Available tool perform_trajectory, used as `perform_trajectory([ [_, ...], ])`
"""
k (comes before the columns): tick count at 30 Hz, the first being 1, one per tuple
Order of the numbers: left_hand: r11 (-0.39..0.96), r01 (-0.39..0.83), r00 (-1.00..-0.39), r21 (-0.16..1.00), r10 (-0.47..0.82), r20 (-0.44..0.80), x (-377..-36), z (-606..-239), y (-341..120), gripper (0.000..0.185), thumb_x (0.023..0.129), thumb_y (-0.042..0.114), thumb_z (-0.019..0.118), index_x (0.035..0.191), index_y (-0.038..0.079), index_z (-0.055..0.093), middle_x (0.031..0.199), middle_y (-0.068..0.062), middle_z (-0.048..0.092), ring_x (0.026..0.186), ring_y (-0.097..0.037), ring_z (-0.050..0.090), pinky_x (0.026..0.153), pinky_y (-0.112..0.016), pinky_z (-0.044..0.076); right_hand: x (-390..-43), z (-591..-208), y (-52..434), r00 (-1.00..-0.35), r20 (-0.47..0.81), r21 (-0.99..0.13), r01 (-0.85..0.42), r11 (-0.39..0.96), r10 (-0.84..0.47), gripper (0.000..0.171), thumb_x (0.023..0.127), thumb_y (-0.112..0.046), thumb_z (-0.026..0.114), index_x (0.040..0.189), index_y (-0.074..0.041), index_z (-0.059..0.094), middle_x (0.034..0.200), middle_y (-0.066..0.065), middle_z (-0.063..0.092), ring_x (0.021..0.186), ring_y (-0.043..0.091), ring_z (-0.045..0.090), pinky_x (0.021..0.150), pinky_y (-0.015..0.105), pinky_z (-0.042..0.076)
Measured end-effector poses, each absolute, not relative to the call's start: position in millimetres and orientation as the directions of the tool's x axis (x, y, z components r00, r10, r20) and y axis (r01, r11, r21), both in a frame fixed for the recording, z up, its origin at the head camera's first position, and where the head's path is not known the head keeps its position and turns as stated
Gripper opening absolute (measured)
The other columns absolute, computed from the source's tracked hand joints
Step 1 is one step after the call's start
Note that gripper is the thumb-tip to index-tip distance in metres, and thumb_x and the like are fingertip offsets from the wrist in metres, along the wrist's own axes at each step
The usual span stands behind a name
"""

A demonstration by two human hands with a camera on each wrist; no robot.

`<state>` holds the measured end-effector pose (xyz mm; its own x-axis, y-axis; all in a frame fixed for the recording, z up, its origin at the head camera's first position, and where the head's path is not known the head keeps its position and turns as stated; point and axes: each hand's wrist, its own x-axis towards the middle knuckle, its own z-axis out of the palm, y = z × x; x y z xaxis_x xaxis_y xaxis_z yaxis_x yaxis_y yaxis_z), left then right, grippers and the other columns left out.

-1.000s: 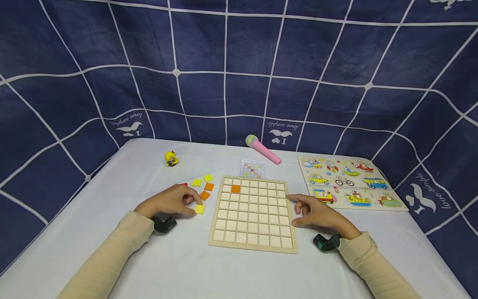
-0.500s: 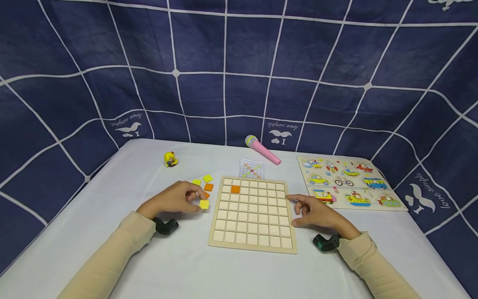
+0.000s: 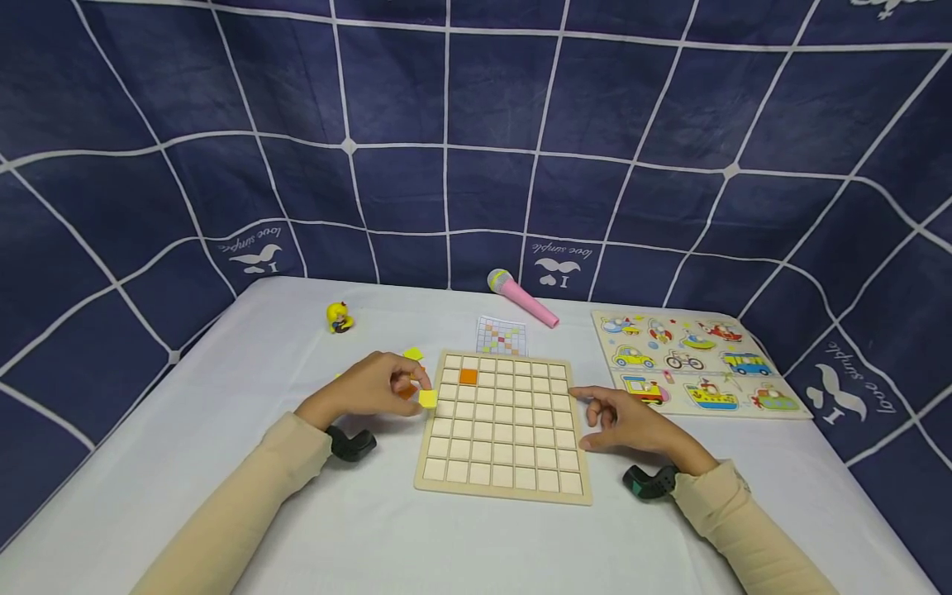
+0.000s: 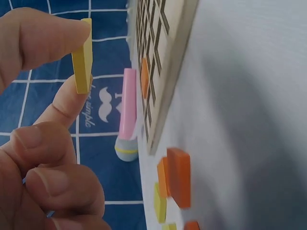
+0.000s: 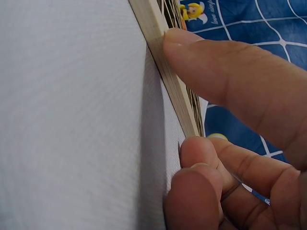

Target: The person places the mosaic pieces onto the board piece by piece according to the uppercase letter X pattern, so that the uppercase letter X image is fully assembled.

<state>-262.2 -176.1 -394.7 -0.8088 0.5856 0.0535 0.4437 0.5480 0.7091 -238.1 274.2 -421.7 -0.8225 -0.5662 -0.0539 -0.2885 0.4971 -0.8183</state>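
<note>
My left hand (image 3: 375,384) pinches a yellow square tile (image 3: 427,399) between thumb and fingertip, at the left rim of the wooden grid board (image 3: 507,497). In the left wrist view this tile (image 4: 83,60) is held on edge, raised off the cloth, with the other fingers curled below. One orange tile (image 3: 468,377) lies in a cell near the board's far left corner. My right hand (image 3: 625,420) rests at the board's right side, thumb and index finger spread apart along the edge. In the right wrist view the thumb (image 5: 220,62) touches the board's rim (image 5: 160,52).
Loose orange tiles (image 4: 178,177) and yellow tiles (image 3: 413,354) lie left of the board, partly behind my left hand. Beyond the board are a printed pattern card (image 3: 502,335) and a pink toy microphone (image 3: 524,299). A vehicle puzzle board (image 3: 699,364) lies right, a yellow-haired figurine (image 3: 339,317) far left.
My left hand has lifted the yellow tile from the cloth and carried it right to the board's left rim. The right hand has stayed in place.
</note>
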Motion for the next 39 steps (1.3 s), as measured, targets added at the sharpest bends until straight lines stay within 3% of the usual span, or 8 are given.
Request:
perform_trajectory([
  [19,0.531,0.474,-0.787,0.703,0.614,0.067,-279,-385,-116,0.026,0.083,0.020,0.090,0.107,0.014,0.081,0.065,0.009,0.039,0.062,-0.010,0.035,0.064,-0.029,0.030,-238,-423,275,-0.824,-0.060,-0.812,-0.288,0.508,-0.563,0.082,0.086,-0.011,0.090,0.152,0.014,0.049,0.095,0.007,0.059,0.074,0.012,0.050,0.067,0.025,0.043],
  [29,0.560,0.500,-0.791,0.661,0.606,0.085,-290,-381,-81,0.026,0.083,0.019,0.090,0.107,0.014,0.082,0.062,0.009,0.046,0.060,-0.007,0.041,0.062,-0.027,0.036,-238,-423,275,-0.825,-0.048,-0.824,-0.286,0.490,-0.563,0.081,0.085,-0.010,0.090,0.151,0.015,0.049,0.095,0.007,0.059,0.073,0.012,0.050,0.067,0.025,0.044],
  [39,0.607,0.531,-0.782,0.592,0.619,0.066,-297,-382,-52,0.028,0.083,0.024,0.089,0.110,0.018,0.083,0.064,0.010,0.044,0.059,-0.005,0.034,0.056,-0.024,0.027,-236,-421,272,-0.822,-0.039,-0.833,-0.287,0.473,-0.567,0.080,0.086,-0.010,0.090,0.150,0.015,0.049,0.095,0.005,0.059,0.073,0.012,0.050,0.066,0.025,0.043],
])
